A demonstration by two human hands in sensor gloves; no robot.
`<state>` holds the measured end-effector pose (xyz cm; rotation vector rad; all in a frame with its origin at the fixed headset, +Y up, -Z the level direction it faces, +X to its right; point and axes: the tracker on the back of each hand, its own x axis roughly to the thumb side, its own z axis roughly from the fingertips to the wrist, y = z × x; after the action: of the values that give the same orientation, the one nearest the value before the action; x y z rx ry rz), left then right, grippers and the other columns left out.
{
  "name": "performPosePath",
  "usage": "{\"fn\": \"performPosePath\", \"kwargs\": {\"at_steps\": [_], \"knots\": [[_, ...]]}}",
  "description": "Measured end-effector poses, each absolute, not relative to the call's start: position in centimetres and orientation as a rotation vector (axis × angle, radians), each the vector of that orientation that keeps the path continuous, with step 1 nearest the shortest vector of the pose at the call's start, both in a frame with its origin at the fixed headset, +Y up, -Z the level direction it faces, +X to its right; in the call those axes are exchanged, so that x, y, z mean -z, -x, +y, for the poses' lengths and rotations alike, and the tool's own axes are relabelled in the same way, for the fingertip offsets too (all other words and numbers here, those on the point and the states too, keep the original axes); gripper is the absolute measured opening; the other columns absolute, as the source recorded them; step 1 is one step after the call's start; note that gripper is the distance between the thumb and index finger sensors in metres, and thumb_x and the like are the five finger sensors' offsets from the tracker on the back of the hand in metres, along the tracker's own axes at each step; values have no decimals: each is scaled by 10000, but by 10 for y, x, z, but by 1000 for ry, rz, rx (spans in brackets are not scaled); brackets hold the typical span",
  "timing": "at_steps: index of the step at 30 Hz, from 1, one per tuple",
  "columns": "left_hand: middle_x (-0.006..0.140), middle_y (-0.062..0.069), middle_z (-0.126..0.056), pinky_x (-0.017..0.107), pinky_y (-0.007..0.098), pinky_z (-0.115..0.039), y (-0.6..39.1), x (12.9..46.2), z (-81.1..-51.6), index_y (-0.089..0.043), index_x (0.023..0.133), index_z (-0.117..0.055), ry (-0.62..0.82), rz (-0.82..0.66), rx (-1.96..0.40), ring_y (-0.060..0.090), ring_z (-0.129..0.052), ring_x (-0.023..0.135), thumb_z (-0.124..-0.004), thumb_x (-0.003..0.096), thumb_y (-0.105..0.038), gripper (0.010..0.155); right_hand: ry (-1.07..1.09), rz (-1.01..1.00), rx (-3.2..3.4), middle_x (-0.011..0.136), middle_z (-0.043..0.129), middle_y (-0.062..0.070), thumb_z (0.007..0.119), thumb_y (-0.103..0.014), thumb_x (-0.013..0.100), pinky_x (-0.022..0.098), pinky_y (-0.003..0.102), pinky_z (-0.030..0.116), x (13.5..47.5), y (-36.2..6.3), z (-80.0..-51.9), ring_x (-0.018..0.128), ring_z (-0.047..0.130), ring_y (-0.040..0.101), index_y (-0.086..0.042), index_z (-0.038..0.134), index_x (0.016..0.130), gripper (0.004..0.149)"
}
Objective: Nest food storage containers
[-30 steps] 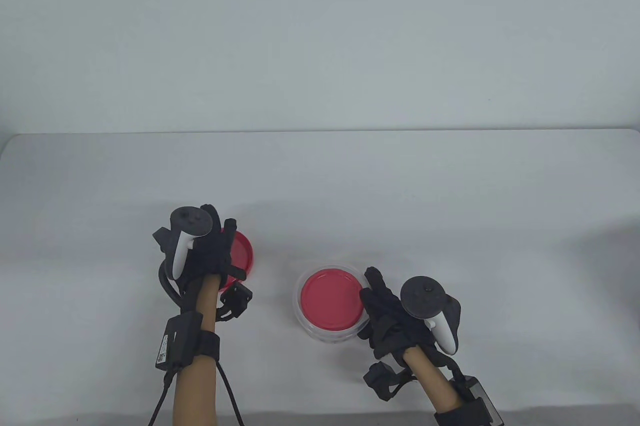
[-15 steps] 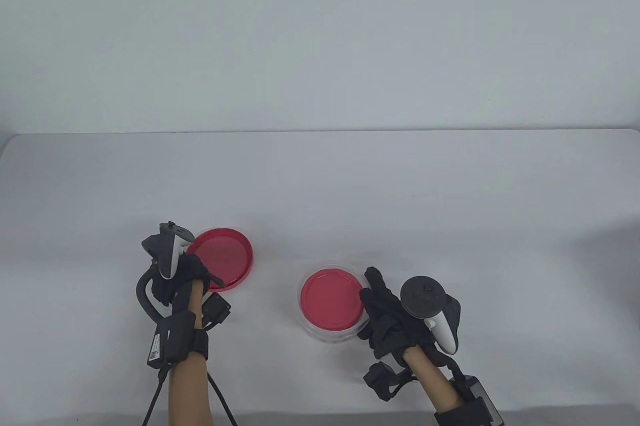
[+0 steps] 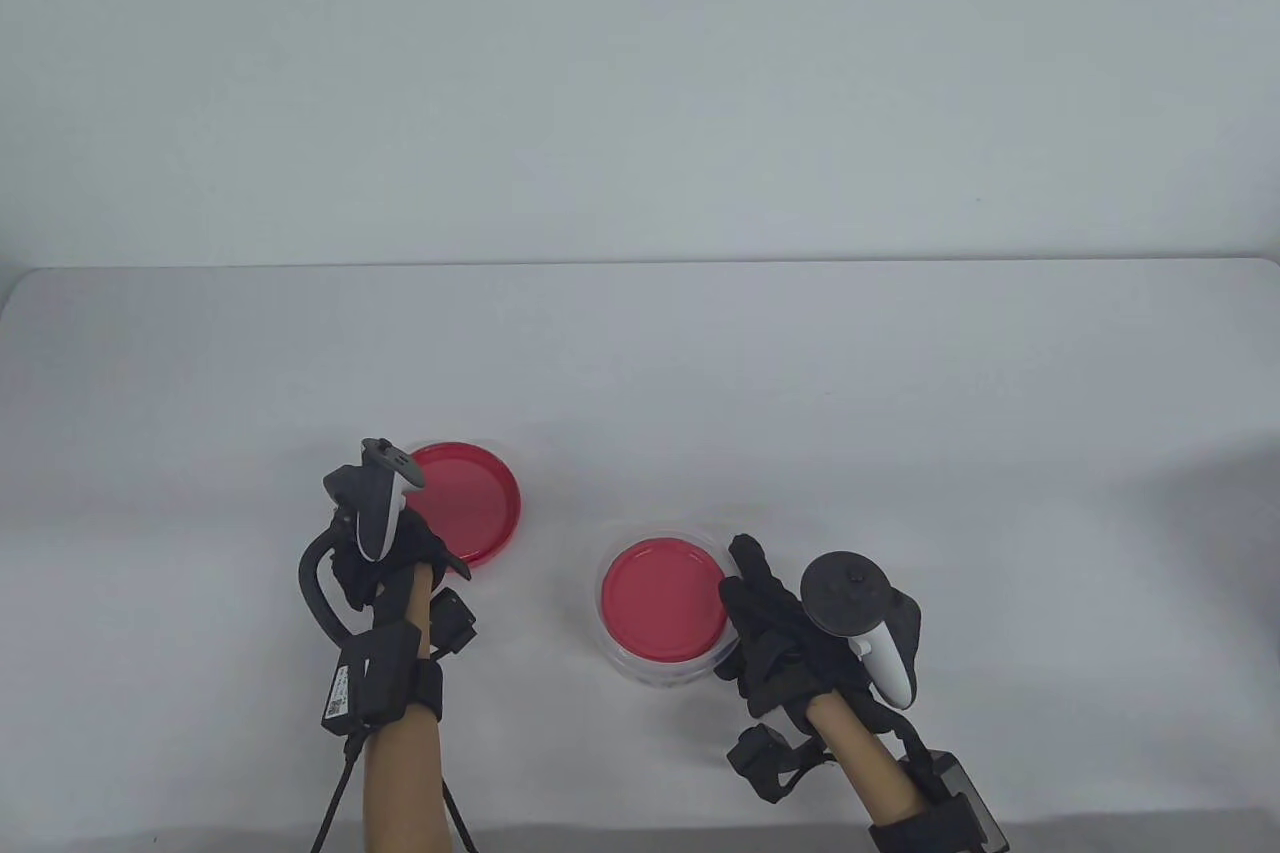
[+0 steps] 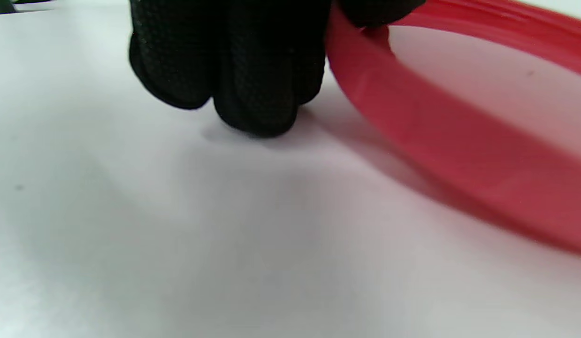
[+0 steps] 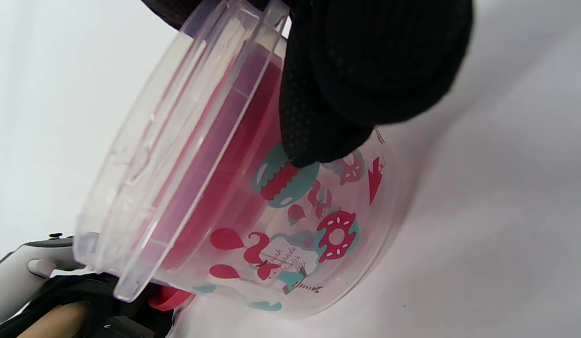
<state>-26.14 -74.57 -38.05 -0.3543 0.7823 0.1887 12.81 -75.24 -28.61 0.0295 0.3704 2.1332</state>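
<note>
A loose red lid lies left of centre, tilted with its near left edge raised. My left hand pinches that edge. In the left wrist view the thumb sits on the lid's rim, and the curled fingers are beside it, touching the table. A clear printed container stands at centre right with a red-lidded container nested inside. My right hand grips its right wall. In the right wrist view the fingers press on the printed wall.
The white table stretches back to a white wall. A cable from my left wrist trails off the front edge. Nothing else stands on the table.
My left hand has turned from palm-down over the red lid to gripping its near edge. It has tipped the lid up and shifted it slightly right. The right hand and clear container have not moved.
</note>
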Motion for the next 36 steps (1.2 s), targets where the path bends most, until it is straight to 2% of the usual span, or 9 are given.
{"fn": "performPosePath", "kwargs": {"at_steps": [5, 13, 19, 25, 27, 29, 33, 36], "knots": [[908, -54, -817, 552, 383, -825, 242, 374, -727, -199, 1101, -316, 224, 624, -194, 133, -975, 571, -527, 663, -411, 530, -23, 380, -2102, 1046, 522, 340, 558, -333, 657, 217, 315, 856, 286, -129, -754, 397, 956, 306, -70, 321, 1143, 602], [892, -37, -832, 537, 403, -833, 190, 358, -685, -152, 1145, -286, 3, 332, -103, 163, -985, 556, -560, 646, -398, 620, -8, 399, -2044, 1048, 503, 345, 561, -332, 657, 217, 311, 856, 286, -130, -756, 390, 953, 310, -75, 316, 1145, 604], [910, -26, -819, 555, 415, -825, 161, 342, -666, -141, 1164, -266, -89, 177, -79, 176, -982, 583, -577, 640, -393, 659, -4, 407, -2027, 1048, 499, 348, 563, -331, 657, 214, 307, 856, 286, -131, -755, 386, 954, 307, -74, 316, 1145, 604], [889, -24, -868, 576, 417, -818, 138, 319, -646, -167, 1161, -426, -224, -18, -119, 195, -1014, 624, -645, 601, -384, 639, 1, 409, -2012, 1047, 497, 347, 565, -330, 656, 208, 301, 857, 286, -131, -755, 376, 957, 302, -74, 316, 1145, 605], [893, -21, -907, 593, 427, -806, 131, 310, -641, -217, 1127, -584, -257, -81, -157, 226, -1027, 659, -680, 586, -380, 573, 3, 410, -2006, 1047, 493, 351, 566, -329, 656, 207, 300, 858, 286, -131, -755, 374, 957, 302, -73, 317, 1145, 605], [889, -25, -927, 599, 432, -801, 123, 300, -637, -212, 1102, -638, -274, -134, -189, 239, -1030, 669, -707, 571, -389, 564, 8, 411, -1996, 1048, 491, 352, 567, -330, 656, 208, 300, 858, 286, -131, -755, 374, 956, 305, -75, 321, 1144, 603], [881, -23, -924, 623, 451, -786, 106, 284, -638, -179, 1079, -662, -265, -220, -147, 256, -1015, 707, -693, 558, -431, 580, 17, 416, -1971, 1050, 490, 350, 571, -330, 655, 211, 304, 859, 286, -132, -756, 375, 954, 312, -77, 325, 1145, 604], [955, 4, -867, 658, 484, -749, 95, 274, -646, -157, 1061, -592, -207, -319, -127, 306, -971, 788, -619, 562, -466, 588, 19, 431, -1943, 1051, 479, 353, 572, -328, 655, 219, 308, 860, 286, -133, -756, 383, 953, 319, -77, 319, 1146, 607]]}}
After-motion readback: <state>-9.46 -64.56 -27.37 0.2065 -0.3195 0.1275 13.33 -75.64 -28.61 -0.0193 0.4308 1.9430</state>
